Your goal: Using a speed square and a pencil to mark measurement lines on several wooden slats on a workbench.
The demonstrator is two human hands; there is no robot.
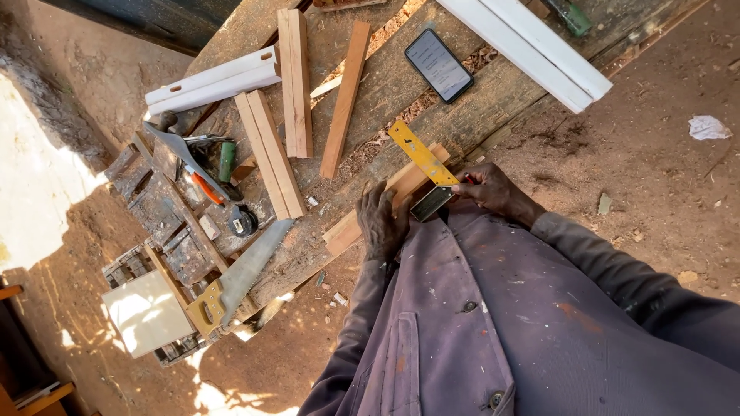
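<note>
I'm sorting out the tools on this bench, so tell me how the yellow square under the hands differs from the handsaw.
The yellow try square has a straight, narrow blade; the handsaw has a long grey tapering one. The square lies across a wood strip, with the left hand on the strip and the right hand by the square's stock; the saw lies untouched near the bench edge. Both rest on the workbench.

left hand (pixel 383 223): pressed flat on wooden strip (pixel 378 206)
right hand (pixel 487 189): pinching yellow try square (pixel 422 158) against the strip
workbench (pixel 462 115): handsaw (pixel 235 281), phone (pixel 438 65), 3 loose wood strips (pixel 297 123)
</note>
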